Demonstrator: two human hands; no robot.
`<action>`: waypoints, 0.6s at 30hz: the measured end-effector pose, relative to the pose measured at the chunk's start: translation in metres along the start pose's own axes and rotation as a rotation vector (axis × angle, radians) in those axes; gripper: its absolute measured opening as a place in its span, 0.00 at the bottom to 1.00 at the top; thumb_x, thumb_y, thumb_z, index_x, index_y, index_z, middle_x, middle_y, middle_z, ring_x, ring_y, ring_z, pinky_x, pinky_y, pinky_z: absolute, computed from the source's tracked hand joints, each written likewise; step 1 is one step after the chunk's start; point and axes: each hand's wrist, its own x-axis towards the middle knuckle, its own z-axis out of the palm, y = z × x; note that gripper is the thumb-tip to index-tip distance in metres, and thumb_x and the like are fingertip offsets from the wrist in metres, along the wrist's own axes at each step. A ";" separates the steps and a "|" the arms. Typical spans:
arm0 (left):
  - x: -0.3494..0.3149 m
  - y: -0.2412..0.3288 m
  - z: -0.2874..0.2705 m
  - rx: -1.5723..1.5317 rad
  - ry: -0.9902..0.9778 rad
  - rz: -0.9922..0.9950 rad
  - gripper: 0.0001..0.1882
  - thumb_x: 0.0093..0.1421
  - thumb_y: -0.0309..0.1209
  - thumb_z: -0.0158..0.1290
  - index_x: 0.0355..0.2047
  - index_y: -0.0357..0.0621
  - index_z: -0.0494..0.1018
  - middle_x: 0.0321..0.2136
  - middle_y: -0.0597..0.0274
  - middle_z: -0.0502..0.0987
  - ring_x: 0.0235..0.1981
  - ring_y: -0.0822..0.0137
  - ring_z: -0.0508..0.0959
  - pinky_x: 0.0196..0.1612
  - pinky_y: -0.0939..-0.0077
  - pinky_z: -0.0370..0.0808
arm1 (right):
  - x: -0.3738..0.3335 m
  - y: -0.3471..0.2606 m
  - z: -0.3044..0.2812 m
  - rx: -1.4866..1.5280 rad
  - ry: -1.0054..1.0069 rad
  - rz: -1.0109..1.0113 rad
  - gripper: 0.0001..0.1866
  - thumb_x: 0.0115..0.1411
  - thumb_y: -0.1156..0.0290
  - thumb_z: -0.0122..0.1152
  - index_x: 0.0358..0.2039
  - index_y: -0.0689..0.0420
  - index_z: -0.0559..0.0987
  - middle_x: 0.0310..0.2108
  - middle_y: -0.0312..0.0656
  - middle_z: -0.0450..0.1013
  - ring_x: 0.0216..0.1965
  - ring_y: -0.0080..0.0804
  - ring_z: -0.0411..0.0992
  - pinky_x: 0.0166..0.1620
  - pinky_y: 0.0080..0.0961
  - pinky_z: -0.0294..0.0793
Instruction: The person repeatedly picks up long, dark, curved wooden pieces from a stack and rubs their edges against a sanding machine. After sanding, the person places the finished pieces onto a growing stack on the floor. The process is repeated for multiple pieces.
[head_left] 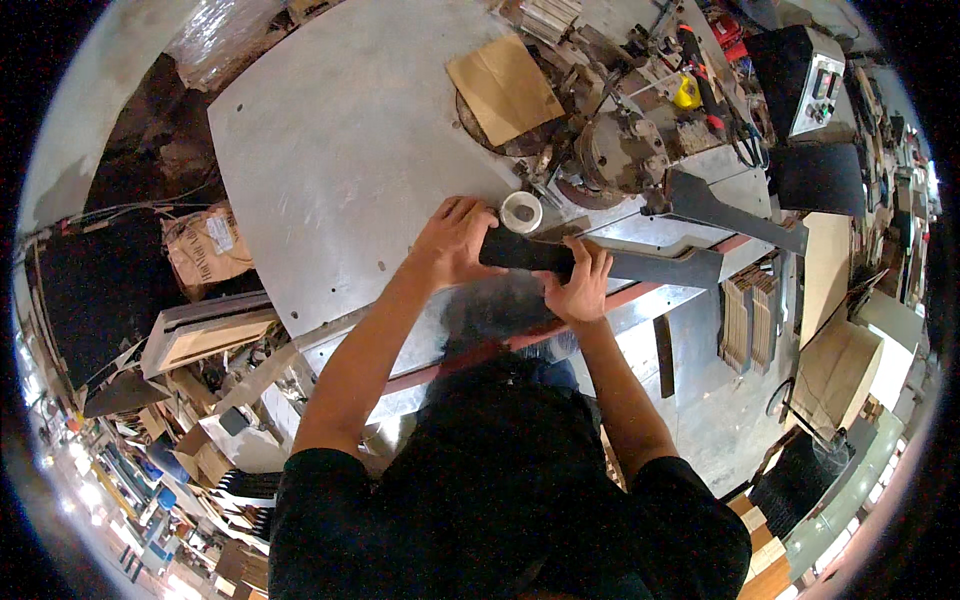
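A long dark grey board (650, 266) with a shaped right end lies along the front edge of the metal machine table (330, 150). My left hand (458, 243) grips its left end, thumb on the near side and fingers on the far side. My right hand (580, 286) is closed round the board near its middle. Just beyond the left end, next to my left fingertips, stands a white round roller (521, 212); whether the board touches it I cannot tell. A second dark grey shaped board (735, 212) reaches out over the table's right edge.
Brown cardboard (505, 90) covers part of the mechanism behind the roller. A round metal machine head (622, 152), a yellow tape measure (687, 92) and a control box (818, 95) stand at far right. Stacked boards (750, 315) lie right of me. A brown paper sack (208, 245) sits left.
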 end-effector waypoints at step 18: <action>0.013 -0.054 -0.027 0.195 -0.262 0.403 0.19 0.63 0.48 0.70 0.43 0.50 0.78 0.56 0.62 0.81 0.62 0.52 0.77 0.70 0.48 0.73 | 0.025 -0.010 0.012 -0.075 0.122 -0.040 0.41 0.50 0.47 0.89 0.59 0.48 0.78 0.60 0.45 0.68 0.61 0.53 0.65 0.63 0.53 0.64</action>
